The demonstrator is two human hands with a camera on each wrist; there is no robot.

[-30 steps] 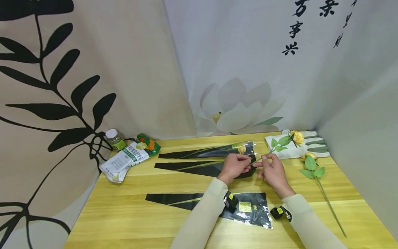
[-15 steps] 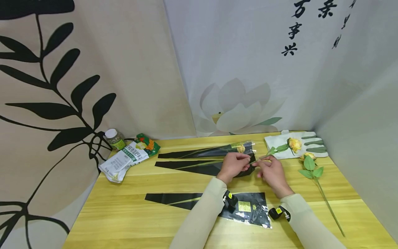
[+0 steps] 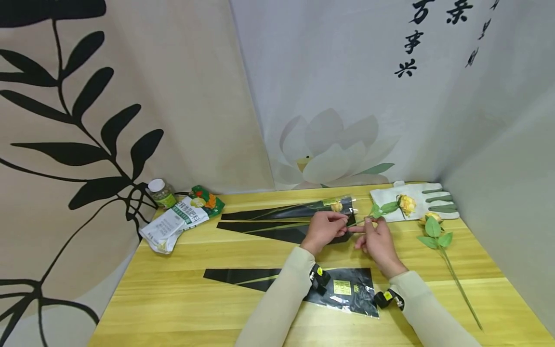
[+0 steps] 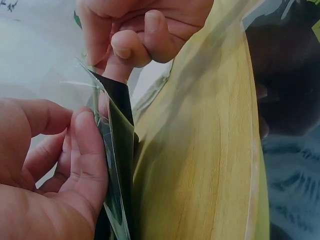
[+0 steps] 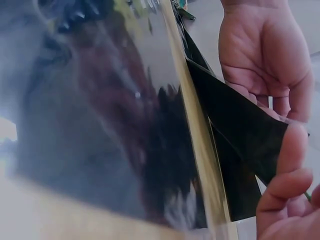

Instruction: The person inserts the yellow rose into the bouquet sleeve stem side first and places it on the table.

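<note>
My left hand [image 3: 323, 231] pinches the mouth edge of a tapered black flower sleeve [image 3: 264, 232] between thumb and fingers. My right hand [image 3: 378, 245] holds the stem of a yellow rose [image 3: 407, 205] near its leaves [image 3: 383, 209], bloom pointing right. The stem enters the sleeve's mouth. In the left wrist view, the right hand's extended finger [image 4: 117, 69] reaches to the opening of the sleeve [image 4: 120, 150]. The right wrist view shows the black film [image 5: 240, 120] spread between both hands. Fingers hide part of the stem.
Behind lies a sleeve with a rose [image 3: 336, 206] inside. A flat sleeve [image 3: 347, 289] lies nearer, under the left forearm. Another rose [image 3: 451, 265] lies at right, beside a white-and-green glove [image 3: 442, 200]. A bag [image 3: 178, 224] and jar [image 3: 162, 193] stand at back left.
The held rose has shifted left and slightly down, its stem further into the sleeve. My right hand has moved slightly left with it. The left hand stays nearly in place at the sleeve's mouth.
</note>
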